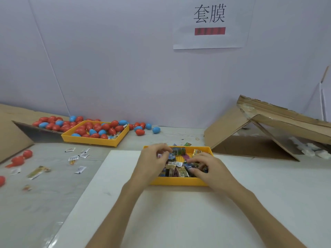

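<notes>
Packets [179, 170] lie piled in the yellow tray [179, 182] at centre frame. Left hand [152, 159] seems to pinch one, grip narrow; right hand [209, 170] digs in the pile, its grip I cannot tell. Better lift one packet alone, slowly.

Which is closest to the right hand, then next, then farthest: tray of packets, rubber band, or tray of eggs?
1. The tray of packets: the right hand is inside it.
2. The rubber band: just behind that tray.
3. The tray of eggs: back left.
</notes>
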Action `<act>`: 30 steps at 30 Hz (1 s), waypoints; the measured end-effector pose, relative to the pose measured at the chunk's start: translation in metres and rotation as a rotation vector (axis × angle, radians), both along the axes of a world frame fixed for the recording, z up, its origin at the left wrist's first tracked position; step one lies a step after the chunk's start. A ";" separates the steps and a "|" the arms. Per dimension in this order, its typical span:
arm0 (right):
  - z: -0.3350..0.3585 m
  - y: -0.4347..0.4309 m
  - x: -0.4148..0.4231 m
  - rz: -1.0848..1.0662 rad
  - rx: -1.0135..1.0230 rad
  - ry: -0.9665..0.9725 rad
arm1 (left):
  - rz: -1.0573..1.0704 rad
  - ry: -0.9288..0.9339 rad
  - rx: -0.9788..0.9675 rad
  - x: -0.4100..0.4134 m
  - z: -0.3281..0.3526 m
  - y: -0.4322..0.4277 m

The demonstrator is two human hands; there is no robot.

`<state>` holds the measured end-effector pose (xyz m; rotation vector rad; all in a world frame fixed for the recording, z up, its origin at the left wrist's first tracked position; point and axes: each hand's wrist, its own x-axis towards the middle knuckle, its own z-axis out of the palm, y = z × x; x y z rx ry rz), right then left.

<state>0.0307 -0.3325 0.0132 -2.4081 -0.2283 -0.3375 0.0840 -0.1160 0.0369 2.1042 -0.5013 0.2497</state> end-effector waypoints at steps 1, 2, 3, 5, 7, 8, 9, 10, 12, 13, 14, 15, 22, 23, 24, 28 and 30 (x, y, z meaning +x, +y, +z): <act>0.000 0.000 0.000 0.004 -0.019 0.004 | 0.018 -0.007 -0.019 0.008 0.003 0.008; 0.000 0.000 0.001 0.005 -0.045 0.008 | 0.047 -0.022 -0.041 0.017 0.006 0.017; 0.000 0.000 0.001 0.005 -0.074 0.009 | 0.092 -0.038 -0.065 0.028 0.009 0.027; 0.000 0.000 0.001 -0.001 -0.107 0.002 | 0.232 -0.060 -0.084 0.055 0.012 0.050; 0.000 0.001 0.000 -0.006 -0.098 -0.019 | 0.419 -0.079 0.015 0.083 0.010 0.076; -0.001 0.001 -0.001 -0.006 -0.088 -0.038 | 0.501 -0.088 0.103 0.096 0.008 0.089; -0.001 0.002 0.000 -0.006 -0.081 -0.059 | 0.566 -0.098 0.210 0.108 0.005 0.101; -0.002 0.002 0.000 -0.006 -0.077 -0.076 | 0.611 -0.096 0.337 0.119 0.003 0.111; -0.003 0.002 0.000 -0.002 -0.072 -0.101 | 0.632 -0.043 0.594 0.140 -0.002 0.127; -0.004 0.002 0.000 0.000 -0.068 -0.112 | 0.620 0.006 0.685 0.148 -0.003 0.132; -0.004 0.001 0.000 0.001 -0.063 -0.118 | 0.611 0.070 0.742 0.156 -0.004 0.135; -0.005 0.001 0.000 0.003 -0.054 -0.121 | 0.609 0.129 0.772 0.162 -0.006 0.137; -0.006 0.000 0.002 -0.004 -0.035 -0.113 | 0.640 0.049 0.540 0.169 -0.023 0.131; -0.006 0.000 0.001 -0.006 -0.034 -0.112 | 0.635 0.017 0.477 0.167 -0.021 0.131; -0.006 0.000 0.001 -0.007 -0.030 -0.113 | 0.638 -0.015 0.415 0.164 -0.019 0.131; -0.004 0.002 0.000 -0.005 0.015 -0.136 | 0.654 -0.214 0.155 0.142 0.003 0.108; -0.003 0.003 -0.001 -0.003 0.023 -0.149 | 0.562 -0.257 0.001 0.119 0.016 0.084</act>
